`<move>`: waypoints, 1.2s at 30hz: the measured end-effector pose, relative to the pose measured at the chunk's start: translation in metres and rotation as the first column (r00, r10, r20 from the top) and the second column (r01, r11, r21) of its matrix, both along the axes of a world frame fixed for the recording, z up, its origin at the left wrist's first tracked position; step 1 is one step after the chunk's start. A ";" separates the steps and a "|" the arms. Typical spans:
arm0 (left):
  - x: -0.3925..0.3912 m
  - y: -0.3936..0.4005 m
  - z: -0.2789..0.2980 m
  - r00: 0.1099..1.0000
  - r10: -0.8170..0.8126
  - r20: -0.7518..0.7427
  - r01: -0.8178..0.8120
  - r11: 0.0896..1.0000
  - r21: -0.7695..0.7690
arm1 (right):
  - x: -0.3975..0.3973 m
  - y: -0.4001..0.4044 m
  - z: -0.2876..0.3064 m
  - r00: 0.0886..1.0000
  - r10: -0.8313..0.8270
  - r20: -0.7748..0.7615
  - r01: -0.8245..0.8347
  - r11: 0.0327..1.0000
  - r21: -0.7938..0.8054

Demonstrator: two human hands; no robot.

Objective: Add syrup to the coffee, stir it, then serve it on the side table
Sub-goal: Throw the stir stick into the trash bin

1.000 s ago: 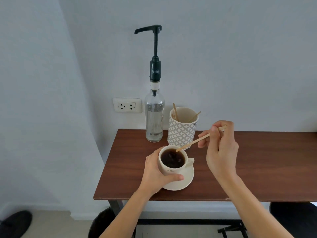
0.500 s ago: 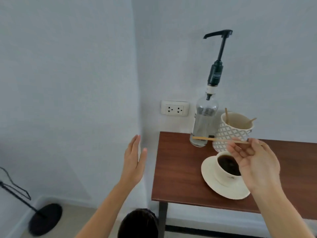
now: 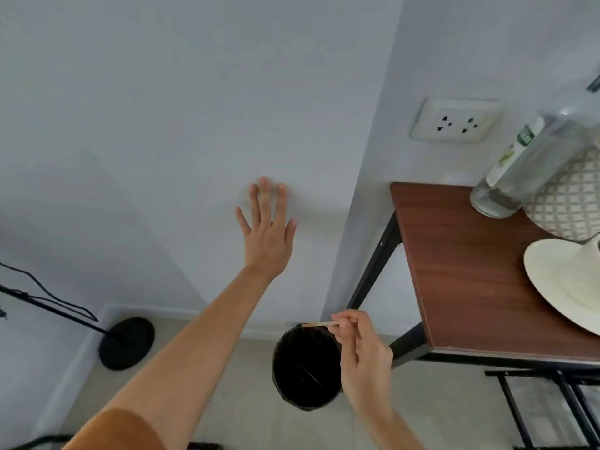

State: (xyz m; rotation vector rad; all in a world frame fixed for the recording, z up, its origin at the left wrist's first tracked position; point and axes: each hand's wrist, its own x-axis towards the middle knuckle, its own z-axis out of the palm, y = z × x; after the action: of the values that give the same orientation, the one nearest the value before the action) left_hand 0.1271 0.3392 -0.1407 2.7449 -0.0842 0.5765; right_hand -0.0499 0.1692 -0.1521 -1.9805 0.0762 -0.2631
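My right hand [image 3: 363,352] pinches a thin wooden stir stick [image 3: 319,324], held level over the open mouth of a black waste bin [image 3: 305,371] on the floor. My left hand [image 3: 268,228] is raised with fingers spread, flat toward the white wall, holding nothing. At the right edge, the white saucer [image 3: 558,284] rests on the brown table [image 3: 461,271]; only a sliver of the cup [image 3: 592,251] shows. The clear syrup bottle [image 3: 526,167] stands at the table's back, its pump cut off by the frame.
A patterned stick holder [image 3: 571,203] stands behind the saucer. A wall socket [image 3: 457,120] sits above the table corner. A black round stand base [image 3: 126,344] with a slanted pole is on the floor at left. Black frame bars [image 3: 545,407] lie under the table.
My view swung left and down. My right hand carried the stir stick from the cup down to above the bin. My left hand let go of the cup and moved toward the wall.
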 end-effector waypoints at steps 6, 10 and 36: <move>0.028 0.005 -0.034 0.977 0.003 0.213 -0.001 1.000 -0.008 | 0.030 0.003 -0.140 0.955 0.009 -0.295 -0.074 0.975 -0.209; 0.041 0.009 -0.045 0.962 -0.004 0.274 -0.004 0.999 0.031 | 0.031 0.003 -0.177 0.845 -0.029 -0.534 -0.078 0.981 -0.178; -0.116 -0.242 0.102 0.880 -0.399 -0.258 0.298 0.886 -0.355 | -0.034 -0.255 0.125 0.817 -0.555 0.155 0.569 0.819 -0.069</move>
State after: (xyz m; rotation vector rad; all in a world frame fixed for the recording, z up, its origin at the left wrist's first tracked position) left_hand 0.0114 0.0974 -0.0383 2.3966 -0.3768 0.0259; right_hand -0.0842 -0.0863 -0.0270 -2.0060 0.5870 -0.7961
